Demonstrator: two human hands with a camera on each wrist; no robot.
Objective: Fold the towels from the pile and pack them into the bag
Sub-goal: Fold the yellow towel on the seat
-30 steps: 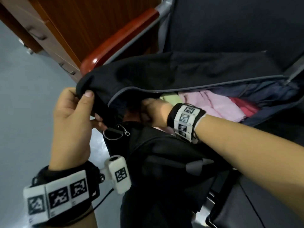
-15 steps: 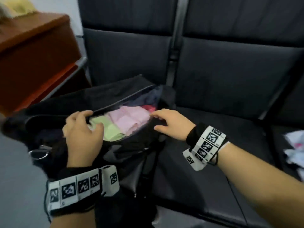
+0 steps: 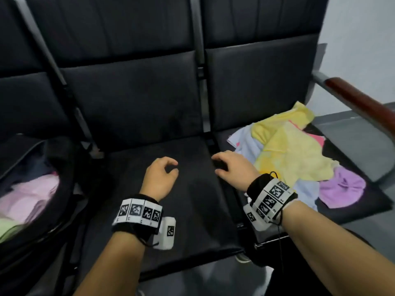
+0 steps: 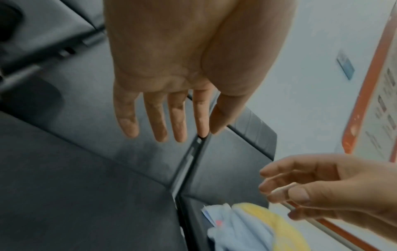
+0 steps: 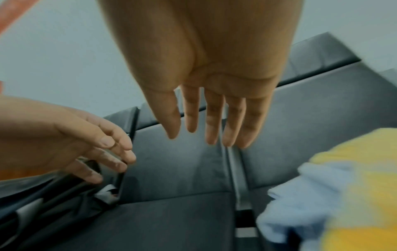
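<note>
A loose pile of towels point(image 3: 292, 154), yellow on top with light blue, purple and pink beneath, lies on the right-hand black seat; its blue and yellow edge point(image 4: 249, 225) point(image 5: 335, 190) shows in both wrist views. The open black bag point(image 3: 32, 189) sits on the left seat with folded pink and green towels inside. My left hand point(image 3: 164, 169) point(image 4: 169, 122) hovers empty over the middle seat, fingers relaxed. My right hand point(image 3: 226, 165) point(image 5: 212, 129) is empty too, fingers extended, just left of the pile's edge.
Black padded seats in a row point(image 3: 171, 210) with dark metal dividers between them. A red-brown armrest point(image 3: 361, 103) stands beyond the pile at the right. Grey floor lies in front of and to the right of the seats; a pale wall rises behind.
Both hands have let go of the bag and moved right, over the middle seat toward the towel pile. The view has swung right, so the pile now shows.
</note>
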